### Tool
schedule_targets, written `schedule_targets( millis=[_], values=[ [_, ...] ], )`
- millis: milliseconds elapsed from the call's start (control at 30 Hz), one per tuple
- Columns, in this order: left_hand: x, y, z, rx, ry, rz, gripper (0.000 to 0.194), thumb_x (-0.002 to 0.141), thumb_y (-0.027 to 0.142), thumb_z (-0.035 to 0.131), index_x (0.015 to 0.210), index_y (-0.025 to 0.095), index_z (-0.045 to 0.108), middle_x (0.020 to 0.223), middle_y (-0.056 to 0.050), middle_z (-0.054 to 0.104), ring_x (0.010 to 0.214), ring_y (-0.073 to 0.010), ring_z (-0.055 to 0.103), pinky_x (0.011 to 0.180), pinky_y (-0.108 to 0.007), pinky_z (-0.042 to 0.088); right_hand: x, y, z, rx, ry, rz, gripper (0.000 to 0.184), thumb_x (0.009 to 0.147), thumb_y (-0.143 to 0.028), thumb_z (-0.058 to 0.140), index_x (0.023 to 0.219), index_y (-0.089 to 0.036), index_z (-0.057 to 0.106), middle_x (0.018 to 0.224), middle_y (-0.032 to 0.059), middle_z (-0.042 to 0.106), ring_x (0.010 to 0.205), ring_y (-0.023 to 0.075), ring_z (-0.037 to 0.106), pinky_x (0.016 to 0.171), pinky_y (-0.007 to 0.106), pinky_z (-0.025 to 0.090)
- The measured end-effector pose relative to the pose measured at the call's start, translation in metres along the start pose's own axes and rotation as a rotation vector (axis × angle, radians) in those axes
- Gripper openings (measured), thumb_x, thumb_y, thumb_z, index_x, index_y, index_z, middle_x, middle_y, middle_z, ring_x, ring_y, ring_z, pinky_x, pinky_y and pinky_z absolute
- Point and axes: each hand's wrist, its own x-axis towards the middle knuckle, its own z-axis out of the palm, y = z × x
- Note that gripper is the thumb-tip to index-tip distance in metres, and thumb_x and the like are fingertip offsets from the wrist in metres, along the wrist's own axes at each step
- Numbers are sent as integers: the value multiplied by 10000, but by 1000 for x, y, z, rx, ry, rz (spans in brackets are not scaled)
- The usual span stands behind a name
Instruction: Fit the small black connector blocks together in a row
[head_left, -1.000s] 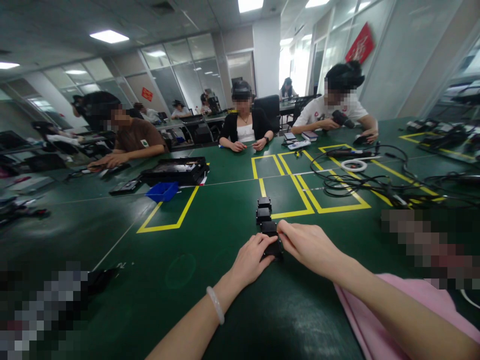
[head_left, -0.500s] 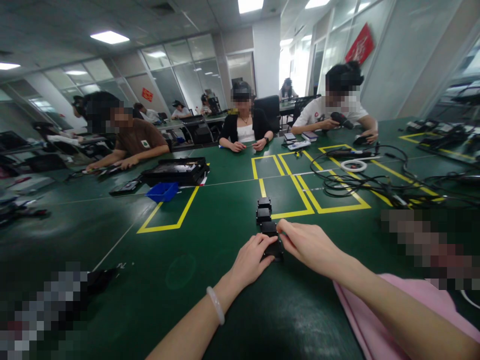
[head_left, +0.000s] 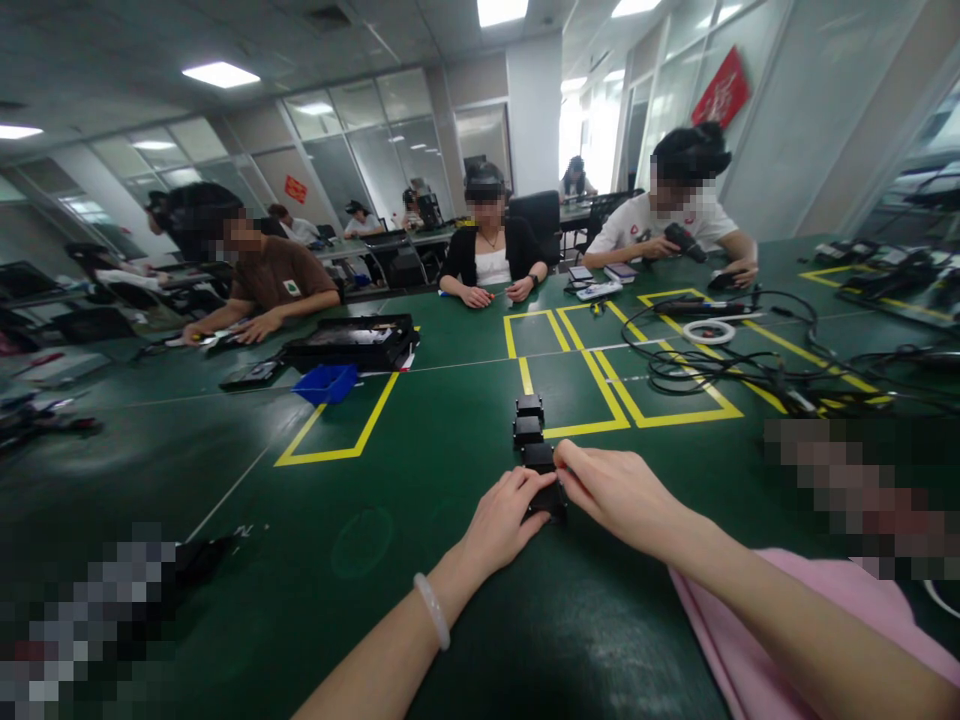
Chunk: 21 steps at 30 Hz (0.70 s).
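Several small black box-shaped parts stand in a row on the green table, running away from me; their exact kind is unclear. My left hand [head_left: 499,515] is closed around the nearest black part [head_left: 550,503], thumb at its near end and fingers over its top. On its right side, my right hand [head_left: 619,490] pinches with thumb and forefinger at the edge; whatever sits between those fingertips is hidden. Just beyond the fingers is a second black part [head_left: 538,456]. Farther along the row come another black part [head_left: 528,430] and the farthest one [head_left: 529,405].
A blue bin [head_left: 325,383] and a black tray [head_left: 349,342] stand to the left. Yellow tape rectangles [head_left: 585,431] mark the green table [head_left: 420,450]. Black cables [head_left: 675,375] lie at right, pink cloth [head_left: 810,600] beside my right forearm. Co-workers sit opposite, one holding a drill [head_left: 684,242].
My hands and the black parts stay almost exactly in place. Across the table, the hands of the co-worker on the left have shifted slightly.
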Motion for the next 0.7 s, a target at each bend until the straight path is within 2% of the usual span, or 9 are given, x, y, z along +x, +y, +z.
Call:
schedule_targets(
  millis=[100, 333, 567, 700],
  values=[
    [0, 0, 0, 5, 0, -3, 451, 841, 210, 608, 1248, 292, 433, 1157, -16, 516, 1044, -206, 503, 911, -364, 455, 1, -1, 1, -31, -15, 14, 160, 967, -288, 360, 899, -203, 477, 770, 6, 653, 677, 146, 618, 552, 236, 307],
    [1, 1, -1, 3, -12, -1, 482, 842, 212, 610, 1274, 297, 413, 1174, -18, 509, 1044, -208, 499, 917, -366, 450, 1, 2, 0, 4, -9, 11, 103, 939, -228, 387, 974, -202, 480, 819, 4, 652, 715, 139, 624, 574, 231, 326],
    [1, 1, 0, 4, -6, 0, 437, 857, 220, 591, 1255, 295, 426, 1162, -21, 512, 1042, -210, 500, 912, -372, 449, 1, 1, 1, -31, -26, 25, 158, 962, -292, 370, 901, -205, 486, 756, 7, 658, 669, 144, 621, 547, 228, 308],
    [1, 1, -1, -4, -10, -4, 467, 853, 206, 587, 1274, 303, 408, 1168, -22, 509, 1047, -209, 501, 913, -373, 450, 1, 2, 0, -27, -32, 27, 121, 953, -250, 379, 948, -201, 490, 791, 15, 663, 687, 146, 625, 555, 226, 317]
  ],
)
